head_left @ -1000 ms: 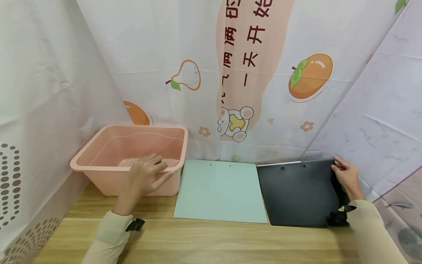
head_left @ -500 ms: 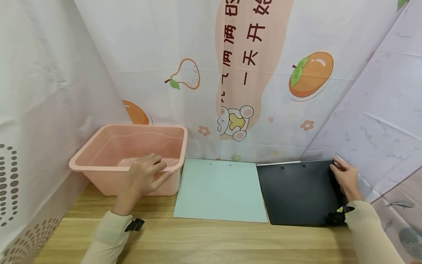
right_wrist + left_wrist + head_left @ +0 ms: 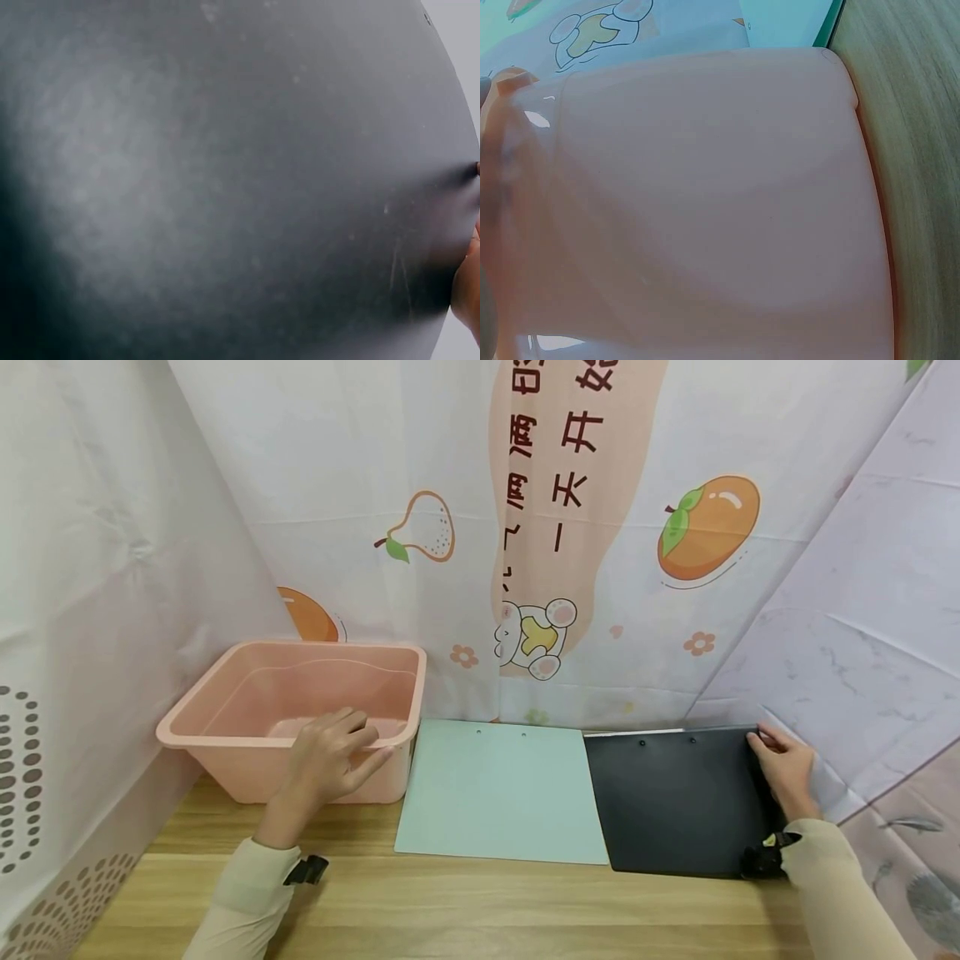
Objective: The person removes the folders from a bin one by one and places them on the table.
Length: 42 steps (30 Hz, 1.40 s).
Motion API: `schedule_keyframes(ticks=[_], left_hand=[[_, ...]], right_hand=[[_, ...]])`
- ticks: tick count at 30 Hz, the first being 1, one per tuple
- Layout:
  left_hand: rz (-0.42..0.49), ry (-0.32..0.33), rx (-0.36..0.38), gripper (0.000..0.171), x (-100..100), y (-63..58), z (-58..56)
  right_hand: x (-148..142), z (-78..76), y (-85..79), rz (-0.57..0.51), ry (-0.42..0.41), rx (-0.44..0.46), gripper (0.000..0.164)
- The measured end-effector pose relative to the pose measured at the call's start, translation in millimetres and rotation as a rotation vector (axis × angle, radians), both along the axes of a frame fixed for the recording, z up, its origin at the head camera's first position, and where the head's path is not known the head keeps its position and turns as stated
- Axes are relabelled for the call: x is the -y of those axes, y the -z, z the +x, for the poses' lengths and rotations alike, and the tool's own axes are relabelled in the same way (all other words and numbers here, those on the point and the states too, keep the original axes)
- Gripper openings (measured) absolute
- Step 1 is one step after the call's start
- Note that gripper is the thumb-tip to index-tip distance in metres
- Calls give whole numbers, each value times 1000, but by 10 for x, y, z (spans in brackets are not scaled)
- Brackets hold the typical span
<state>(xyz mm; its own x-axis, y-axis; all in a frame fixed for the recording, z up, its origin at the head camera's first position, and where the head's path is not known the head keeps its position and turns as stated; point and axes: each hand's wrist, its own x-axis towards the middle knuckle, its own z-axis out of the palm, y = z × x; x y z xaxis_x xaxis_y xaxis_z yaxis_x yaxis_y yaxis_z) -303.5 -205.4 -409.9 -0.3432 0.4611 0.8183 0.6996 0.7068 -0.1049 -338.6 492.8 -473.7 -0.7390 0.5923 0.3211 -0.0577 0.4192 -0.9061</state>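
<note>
A pink plastic basin [image 3: 288, 743] stands at the left. My left hand [image 3: 322, 764] holds its front rim, fingers bent over the edge and thumb stretched to the right; the left wrist view is mostly filled by the basin's wall [image 3: 720, 195]. A black clipboard [image 3: 678, 802] lies at the right, two rivets showing near its far edge. My right hand [image 3: 787, 767] grips its right edge near the far corner. In the right wrist view the board's dark surface [image 3: 225, 165] covers most of the picture, with part of the hand at the right edge.
A pale green clipboard [image 3: 502, 793], also with two rivets showing, lies flat between basin and black clipboard. All stand on a wooden table [image 3: 465, 910]. A printed cloth [image 3: 450, 602] hangs behind, and more sheets close off both sides.
My right hand has shifted slightly left and toward me, and the black clipboard's right side has moved slightly with it. The left hand stays on the basin's rim.
</note>
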Motion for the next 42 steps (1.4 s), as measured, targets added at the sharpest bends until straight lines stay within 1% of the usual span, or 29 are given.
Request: schedule_keyframes(ticks=[7,11,13,17,19,26,31,38,42], left_hand=[[13,15,-3,55,-15,-22,-4],[19,23,-12,54,-24,-29,-3],[18,21,-13,54,-28,-31,0],[18,17,-18,54,-27,-28,-2],[19,16,-19,55,-25,-25,-3],[20,13,-17,56,-21,-17,-5],[21,11,-15,56,-16,-20,4],[18,13,-17,55,-10,-18,11],[20,19,-23,55,-12,-15,10]], right_hand=[[-17,20,69,-19,-1,32,32],[-15,10,91,-13,-4,49,34],[-10,11,91,7,-16,71,38],[-2,24,82,87,-49,127,47],[-1,30,84,116,-68,136,50],[-27,40,127,141,-121,141,50],[-46,67,134,196,-167,175,50],[-27,88,116,207,-232,136,49],[-22,106,119,225,-259,141,49]])
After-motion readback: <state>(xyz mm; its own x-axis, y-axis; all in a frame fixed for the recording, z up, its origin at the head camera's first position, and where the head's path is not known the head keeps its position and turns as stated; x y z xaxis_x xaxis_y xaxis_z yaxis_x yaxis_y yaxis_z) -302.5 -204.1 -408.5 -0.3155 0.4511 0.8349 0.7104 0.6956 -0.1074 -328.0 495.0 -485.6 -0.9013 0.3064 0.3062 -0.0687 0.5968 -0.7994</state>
